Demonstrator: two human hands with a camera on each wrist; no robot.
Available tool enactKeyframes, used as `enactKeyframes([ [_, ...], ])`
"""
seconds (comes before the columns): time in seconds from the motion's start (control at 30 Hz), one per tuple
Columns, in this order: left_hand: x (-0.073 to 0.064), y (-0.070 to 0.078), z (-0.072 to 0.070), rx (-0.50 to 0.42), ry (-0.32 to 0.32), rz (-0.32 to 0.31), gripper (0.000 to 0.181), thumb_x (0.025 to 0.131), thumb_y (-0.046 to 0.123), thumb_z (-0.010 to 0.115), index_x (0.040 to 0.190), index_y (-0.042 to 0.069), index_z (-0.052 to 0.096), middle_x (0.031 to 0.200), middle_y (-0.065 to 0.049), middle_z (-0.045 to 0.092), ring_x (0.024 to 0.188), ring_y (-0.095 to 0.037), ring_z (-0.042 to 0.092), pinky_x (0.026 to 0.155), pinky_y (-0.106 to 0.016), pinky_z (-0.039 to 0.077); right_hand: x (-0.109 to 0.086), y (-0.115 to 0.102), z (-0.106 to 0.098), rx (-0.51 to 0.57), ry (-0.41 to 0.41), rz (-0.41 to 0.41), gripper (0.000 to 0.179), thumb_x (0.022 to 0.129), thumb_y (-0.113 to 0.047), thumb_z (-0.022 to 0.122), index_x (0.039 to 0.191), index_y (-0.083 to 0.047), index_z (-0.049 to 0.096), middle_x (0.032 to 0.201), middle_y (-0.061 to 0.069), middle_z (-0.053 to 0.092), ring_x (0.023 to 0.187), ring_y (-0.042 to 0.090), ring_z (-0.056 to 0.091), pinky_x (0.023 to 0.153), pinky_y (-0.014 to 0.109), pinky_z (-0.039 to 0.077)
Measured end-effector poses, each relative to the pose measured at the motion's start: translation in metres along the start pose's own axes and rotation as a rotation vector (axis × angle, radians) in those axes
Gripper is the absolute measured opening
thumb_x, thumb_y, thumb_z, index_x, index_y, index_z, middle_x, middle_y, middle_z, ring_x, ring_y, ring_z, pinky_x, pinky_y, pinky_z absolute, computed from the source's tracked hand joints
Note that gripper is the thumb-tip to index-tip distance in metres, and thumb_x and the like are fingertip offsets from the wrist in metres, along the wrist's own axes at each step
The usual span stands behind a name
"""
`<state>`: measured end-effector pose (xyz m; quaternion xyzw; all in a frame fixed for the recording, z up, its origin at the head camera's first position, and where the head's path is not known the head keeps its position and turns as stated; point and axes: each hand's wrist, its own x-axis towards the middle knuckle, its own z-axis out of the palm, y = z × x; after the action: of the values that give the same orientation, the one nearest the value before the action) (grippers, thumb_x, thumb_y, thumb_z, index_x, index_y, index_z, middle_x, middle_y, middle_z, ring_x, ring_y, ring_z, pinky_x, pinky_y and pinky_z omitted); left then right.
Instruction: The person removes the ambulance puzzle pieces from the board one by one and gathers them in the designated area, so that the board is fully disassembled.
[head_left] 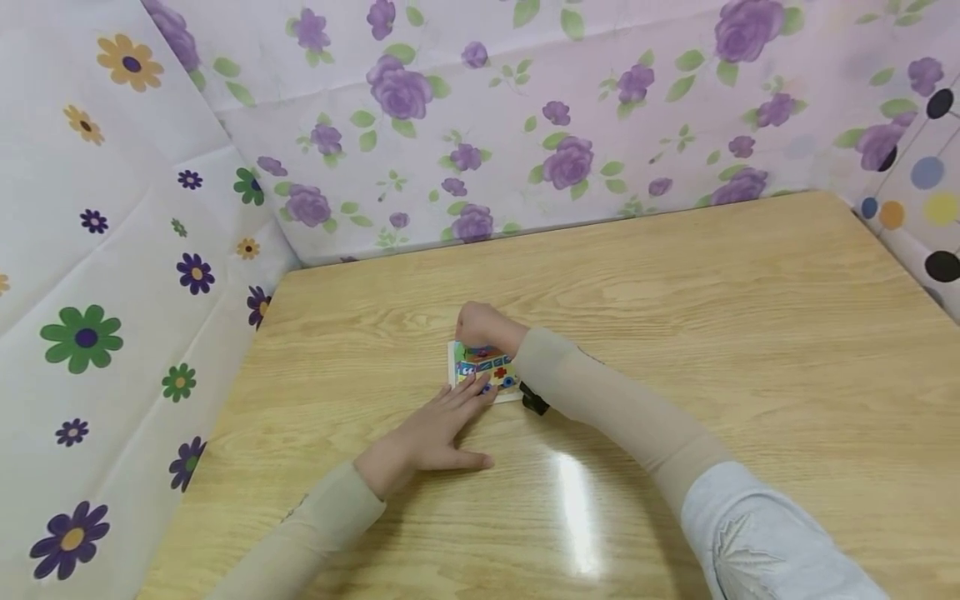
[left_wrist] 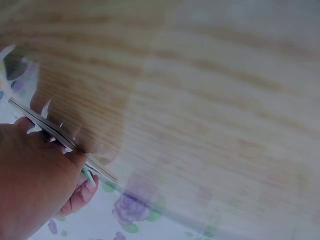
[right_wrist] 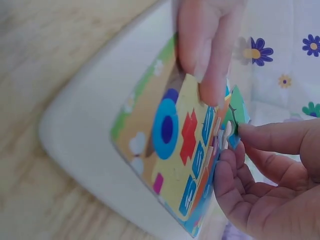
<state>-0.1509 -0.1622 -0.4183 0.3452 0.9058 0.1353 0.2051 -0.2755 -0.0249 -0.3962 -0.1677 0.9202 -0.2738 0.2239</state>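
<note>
We see the white-rimmed picture board (right_wrist: pixel 85 145) on the desk (head_left: pixel 337 333), with both hands at it. The right hand (head_left: pixel 483 325) pinches a small green piece (right_wrist: pixel 236 117) between thumb and finger at the board's far side, and the left hand (head_left: pixel 435 429) lies spread with its fingers extended onto the picture, gripping nothing. From here, we judge the likeliest trouble to be a slip: a piece so thin, held only by fingertips, could spring loose if twisted. Should the left hand ease off, the board might slide on the smooth desk, and whatever sits beside the green piece might shift with it. As for containers, we take the board for a shallow tray, its rim bounding a yellow ambulance (right_wrist: pixel 175 175) with a red cross (right_wrist: pixel 188 136); what lies beneath the green piece we cannot tell
</note>
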Motion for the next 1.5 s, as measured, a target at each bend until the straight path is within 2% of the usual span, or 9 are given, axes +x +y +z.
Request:
enactKeyframes([
  [0.27,-0.001,-0.001,0.003,0.001,0.013,0.004,0.093,0.085,0.057,0.059,0.154,0.015,0.014,0.161,-0.004,0.002,0.148,-0.024,0.002,0.118,-0.05,0.008,-0.005,-0.001,0.0,0.012,-0.022,-0.021,0.018,0.093,-0.003,0.053,0.102,-0.004,0.068,0.103,0.008,0.066,0.087,0.019,0.059,0.081,0.029,0.051],
  [0.43,0.0,-0.002,0.003,0.012,0.01,0.003,0.093,0.085,0.057,0.059,0.154,0.015,0.014,0.161,-0.004,0.002,0.148,-0.024,0.001,0.118,-0.05,0.008,-0.006,0.004,0.001,0.061,-0.023,-0.047,0.018,0.092,-0.001,0.054,0.104,-0.004,0.067,0.107,0.009,0.065,0.095,0.021,0.059,0.089,0.032,0.05],
  [0.53,0.0,-0.002,0.003,0.01,0.007,0.004,0.093,0.085,0.057,0.06,0.154,0.015,0.014,0.161,-0.003,0.002,0.148,-0.023,0.001,0.119,-0.05,0.007,-0.004,0.009,0.003,0.086,-0.011,-0.061,0.018,0.091,-0.001,0.054,0.102,-0.005,0.067,0.106,0.009,0.065,0.093,0.02,0.058,0.086,0.031,0.049],
  [0.67,0.0,-0.003,0.003,0.013,0.001,0.001,0.092,0.085,0.058,0.059,0.154,0.016,0.014,0.161,-0.002,0.002,0.148,-0.022,0.001,0.119,-0.049,0.007,-0.002,0.014,0.003,0.118,-0.003,-0.084,0.017,0.089,-0.001,0.055,0.098,-0.006,0.069,0.102,0.009,0.066,0.085,0.018,0.057,0.076,0.028,0.049],
  [0.9,0.0,-0.006,0.004,0.016,0.007,0.004,0.093,0.085,0.059,0.059,0.154,0.016,0.014,0.161,-0.002,0.002,0.148,-0.023,0.001,0.118,-0.05,0.008,-0.006,0.018,-0.001,0.166,0.026,-0.179,0.012,0.085,-0.001,0.06,0.093,-0.004,0.07,0.094,0.008,0.067,0.076,0.015,0.056,0.069,0.023,0.048],
  [1.03,0.0,-0.007,0.005,0.025,0.006,0.01,0.093,0.085,0.059,0.059,0.154,0.016,0.013,0.161,-0.003,0.002,0.148,-0.024,0.001,0.118,-0.05,0.008,-0.01,0.021,-0.003,0.197,0.039,-0.208,0.012,0.085,-0.002,0.062,0.093,-0.004,0.07,0.093,0.008,0.068,0.074,0.014,0.058,0.069,0.023,0.05],
  [1.3,0.0,-0.007,0.005,0.033,0.001,0.018,0.093,0.085,0.059,0.058,0.154,0.017,0.012,0.161,-0.002,0.002,0.148,-0.022,0.0,0.119,-0.049,0.008,-0.016,0.025,-0.009,0.216,0.081,-0.243,0.015,0.087,-0.004,0.061,0.098,-0.002,0.072,0.097,0.01,0.071,0.082,0.016,0.063,0.076,0.024,0.053],
  [1.5,-0.001,-0.005,0.002,0.036,0.009,0.024,0.09,0.087,0.056,0.058,0.154,0.015,0.015,0.161,-0.004,0.004,0.148,-0.023,0.002,0.118,-0.05,0.009,-0.021,0.029,-0.018,0.259,0.074,-0.232,0.017,0.09,-0.006,0.061,0.102,-0.001,0.071,0.098,0.011,0.07,0.083,0.017,0.065,0.074,0.025,0.054],
])
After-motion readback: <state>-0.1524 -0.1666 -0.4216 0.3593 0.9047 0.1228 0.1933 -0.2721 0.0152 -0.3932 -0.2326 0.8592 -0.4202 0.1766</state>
